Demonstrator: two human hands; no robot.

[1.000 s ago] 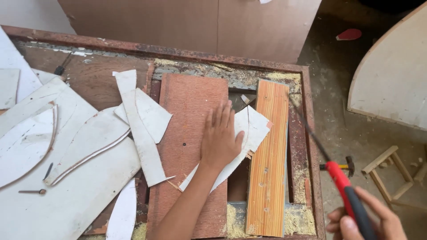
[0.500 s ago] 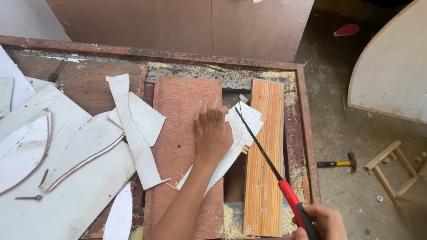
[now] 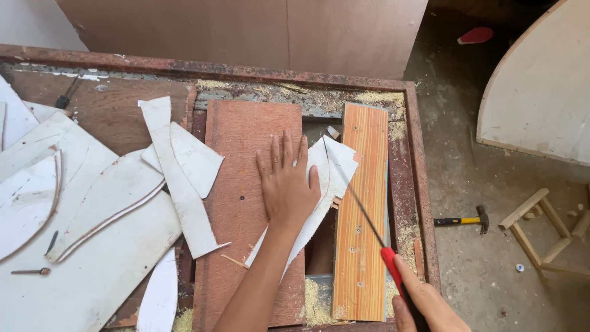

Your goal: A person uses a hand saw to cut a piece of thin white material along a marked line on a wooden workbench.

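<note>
Head view: saw [image 3: 354, 198] blade meets white sheet's [image 3: 332, 169] edge.

No packages, labels, signs or screens anywhere in view

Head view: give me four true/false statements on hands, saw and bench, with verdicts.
1. The left hand lies flat on the white cut-out sheet. True.
2. The right hand holds a hammer. False: it grips a red-handled saw; the hammer lies on the floor.
3. The saw blade crosses the white sheet's edge. True.
4. The orange plank lies left of the reddish board. False: it lies to the right.
</note>
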